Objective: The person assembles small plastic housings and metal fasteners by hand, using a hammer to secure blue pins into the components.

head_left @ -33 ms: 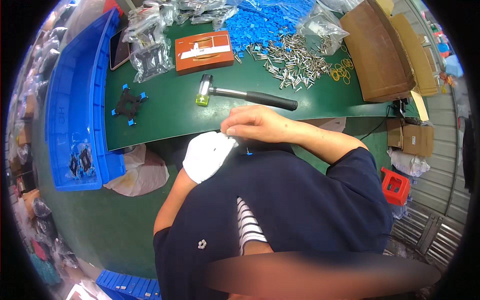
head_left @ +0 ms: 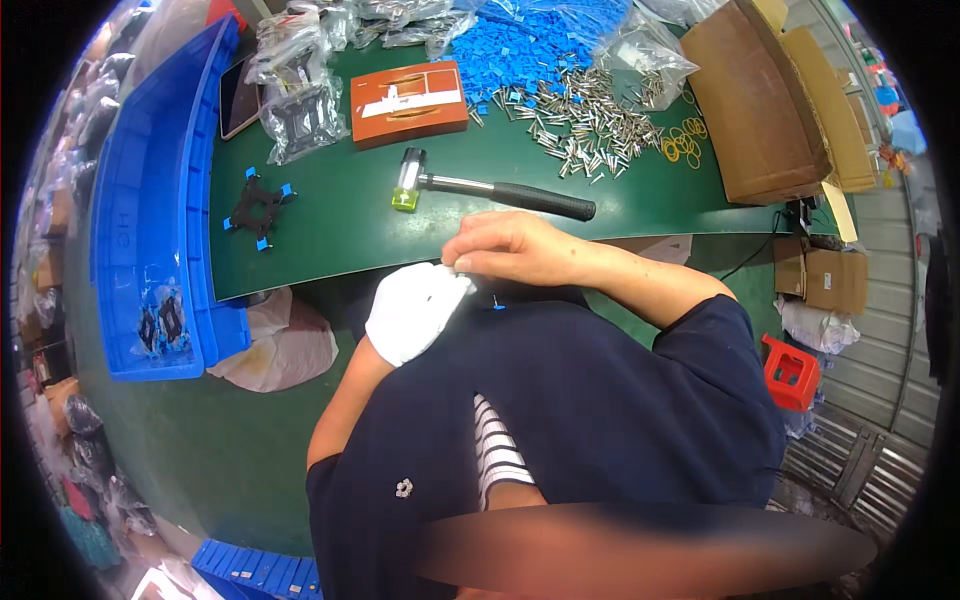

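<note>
At the table's near edge my two hands meet, fingertips together. My left hand (head_left: 413, 312) wears a white glove, and its fingers are closed and bent toward the right hand. Bare and curled, my right hand (head_left: 515, 247) pinches at the glove's fingertips. Whatever lies between them is hidden. A small blue piece with a thin metal pin (head_left: 499, 305) rests on my dark clothing, just below the right hand. Beyond the hands lies a mallet (head_left: 505, 195) with a black grip and a clear and green head. To the left a black four-armed frame (head_left: 257, 207) has blue pieces on its tips.
A pile of blue pieces (head_left: 515, 50) and loose metal screws or pins (head_left: 590, 125) covers the far table. Beside them are yellow rubber bands (head_left: 684, 142), a cardboard box (head_left: 755, 110), an orange box (head_left: 408, 103), bagged black parts (head_left: 303, 120) and a phone (head_left: 238, 100). A blue crate (head_left: 150, 220) stands left.
</note>
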`<state>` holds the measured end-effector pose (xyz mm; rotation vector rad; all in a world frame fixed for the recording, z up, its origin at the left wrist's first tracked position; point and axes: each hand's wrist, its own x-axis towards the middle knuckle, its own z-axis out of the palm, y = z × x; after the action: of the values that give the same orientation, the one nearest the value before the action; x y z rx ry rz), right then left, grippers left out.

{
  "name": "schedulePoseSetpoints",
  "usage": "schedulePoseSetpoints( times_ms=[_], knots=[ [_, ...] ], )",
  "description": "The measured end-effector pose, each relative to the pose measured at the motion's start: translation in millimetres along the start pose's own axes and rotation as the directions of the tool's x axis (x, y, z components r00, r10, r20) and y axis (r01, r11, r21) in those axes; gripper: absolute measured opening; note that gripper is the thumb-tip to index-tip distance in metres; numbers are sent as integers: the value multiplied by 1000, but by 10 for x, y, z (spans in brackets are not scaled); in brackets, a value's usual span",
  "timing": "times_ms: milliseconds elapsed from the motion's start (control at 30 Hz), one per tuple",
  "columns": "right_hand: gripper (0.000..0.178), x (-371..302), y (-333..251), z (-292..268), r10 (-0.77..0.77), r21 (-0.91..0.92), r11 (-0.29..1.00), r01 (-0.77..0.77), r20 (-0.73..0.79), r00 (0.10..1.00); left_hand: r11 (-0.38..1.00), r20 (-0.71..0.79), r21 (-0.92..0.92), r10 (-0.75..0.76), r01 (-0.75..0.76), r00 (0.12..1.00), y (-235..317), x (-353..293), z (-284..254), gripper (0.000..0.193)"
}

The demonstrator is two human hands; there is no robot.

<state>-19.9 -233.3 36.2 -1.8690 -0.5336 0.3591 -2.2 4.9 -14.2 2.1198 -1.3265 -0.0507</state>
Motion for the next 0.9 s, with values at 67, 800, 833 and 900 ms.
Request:
schedulePoseSetpoints(
  times_ms=[67, 800, 833, 900],
  knots=[
    [22, -20, -48, -11, -49, -60, 997, 50, 14, 999, 999, 28, -15, -29, 30, 999, 1, -9, -15, 17],
    [19, -17, -188, -122, -13, -85, 996, 20, 77, 997, 974, 63, -170, -141, 150, 988, 67, 50, -60, 28],
    [19, -16, -176, -133, -12, -85, 996, 19, 76, 997, 978, 101, -141, -143, 156, 985, 77, 60, -82, 28],
    [20, -7, -147, -159, -62, -96, 992, 77, 154, 986, 980, 138, -111, -147, 163, 979, 87, 69, -92, 28]
  ],
)
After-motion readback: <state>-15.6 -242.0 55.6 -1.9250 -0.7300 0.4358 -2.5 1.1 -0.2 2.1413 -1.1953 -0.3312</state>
